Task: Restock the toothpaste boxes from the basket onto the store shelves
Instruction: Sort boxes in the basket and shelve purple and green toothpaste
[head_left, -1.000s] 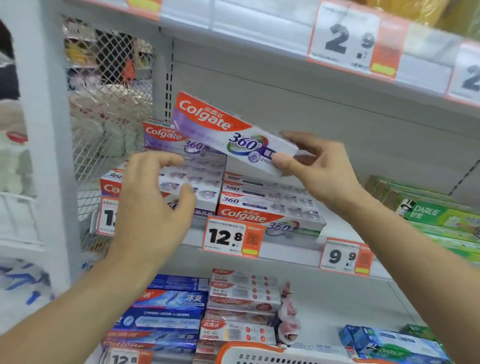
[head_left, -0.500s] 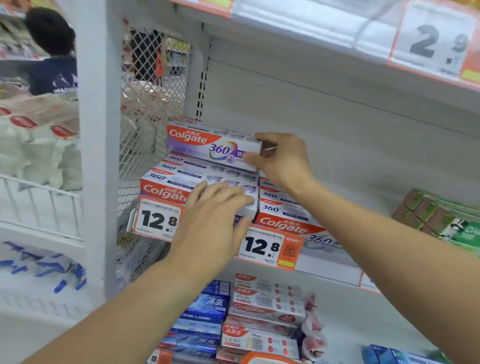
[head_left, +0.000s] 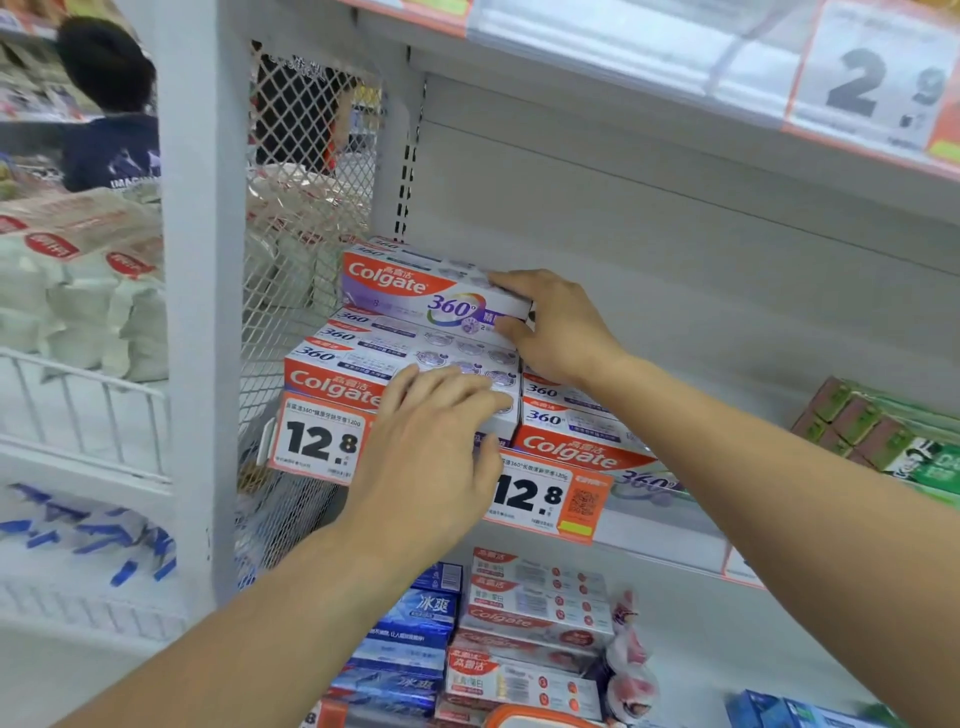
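1. Head view: the right hand (head_left: 558, 327) reaches in from the right, arm extended, fingers (head_left: 511, 283) curled around the right end of the top toothpaste box (head_left: 415, 291).
2. That box lies flat on the left stack (head_left: 363, 364) on the shelf (head_left: 654, 525).
3. The left hand (head_left: 431, 447) lies palm down, fingers straight, on the stack's front box.

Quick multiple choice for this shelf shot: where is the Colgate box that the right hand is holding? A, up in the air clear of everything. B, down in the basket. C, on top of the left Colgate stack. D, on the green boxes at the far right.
C: the right hand grips the end of the top Colgate box, which lies on the left Colgate stack.
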